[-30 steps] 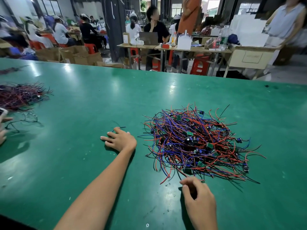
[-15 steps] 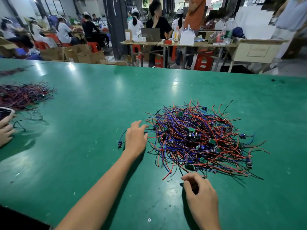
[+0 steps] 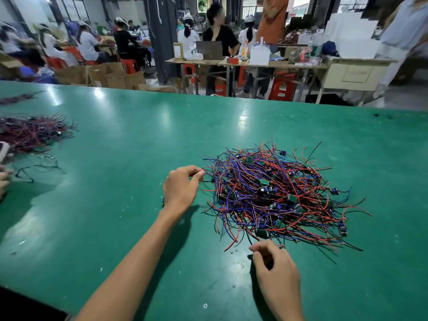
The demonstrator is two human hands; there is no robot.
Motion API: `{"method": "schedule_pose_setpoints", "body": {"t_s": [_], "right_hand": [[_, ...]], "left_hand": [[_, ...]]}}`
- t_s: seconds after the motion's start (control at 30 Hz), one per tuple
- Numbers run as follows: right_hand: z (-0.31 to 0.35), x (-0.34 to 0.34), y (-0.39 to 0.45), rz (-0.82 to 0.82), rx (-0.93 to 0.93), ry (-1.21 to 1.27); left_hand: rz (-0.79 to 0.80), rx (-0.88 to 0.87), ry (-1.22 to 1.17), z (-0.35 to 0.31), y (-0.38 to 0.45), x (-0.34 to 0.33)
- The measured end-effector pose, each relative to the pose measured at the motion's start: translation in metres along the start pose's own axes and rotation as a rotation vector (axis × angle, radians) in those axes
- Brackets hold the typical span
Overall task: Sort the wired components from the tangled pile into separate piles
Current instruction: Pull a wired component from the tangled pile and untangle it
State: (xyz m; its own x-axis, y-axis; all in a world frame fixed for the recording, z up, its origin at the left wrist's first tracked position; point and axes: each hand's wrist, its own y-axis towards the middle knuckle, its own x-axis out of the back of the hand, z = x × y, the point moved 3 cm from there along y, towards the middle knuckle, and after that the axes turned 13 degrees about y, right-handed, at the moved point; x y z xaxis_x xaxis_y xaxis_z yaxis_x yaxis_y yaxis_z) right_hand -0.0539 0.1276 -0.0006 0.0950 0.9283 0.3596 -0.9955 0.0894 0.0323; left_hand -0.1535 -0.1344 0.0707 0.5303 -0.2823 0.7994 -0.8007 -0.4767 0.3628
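On the green counter (image 3: 115,158), the left hand (image 3: 179,189) seemingly pinches a wire at the tangled pile's (image 3: 273,195) nine-o'clock edge; the right hand (image 3: 275,274) curls at six.

Two wire piles (image 3: 273,195), two hands (image 3: 180,189)

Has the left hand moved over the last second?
Yes. The left hand has gone right across the green table, from open tabletop to the left edge of the tangled pile, where its fingertips now pinch a wire.
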Motion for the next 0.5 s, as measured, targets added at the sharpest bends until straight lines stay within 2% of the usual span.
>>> {"method": "schedule_pose_setpoints", "body": {"t_s": [0.17,0.27,0.4,0.5], "right_hand": [[0.000,-0.001,-0.001,-0.023,0.017,0.038],[0.009,0.001,-0.003,-0.072,0.138,0.189],[0.050,0.001,0.010,-0.149,0.373,0.316],[0.085,-0.002,0.036,-0.117,0.404,0.418]], "left_hand": [[-0.128,-0.095,-0.056,-0.037,0.005,0.043],[-0.187,-0.196,-0.110,-0.064,0.008,0.070],[-0.182,-0.340,-0.121,-0.091,0.005,0.095],[-0.137,-0.393,-0.196,-0.102,0.001,0.105]]}}
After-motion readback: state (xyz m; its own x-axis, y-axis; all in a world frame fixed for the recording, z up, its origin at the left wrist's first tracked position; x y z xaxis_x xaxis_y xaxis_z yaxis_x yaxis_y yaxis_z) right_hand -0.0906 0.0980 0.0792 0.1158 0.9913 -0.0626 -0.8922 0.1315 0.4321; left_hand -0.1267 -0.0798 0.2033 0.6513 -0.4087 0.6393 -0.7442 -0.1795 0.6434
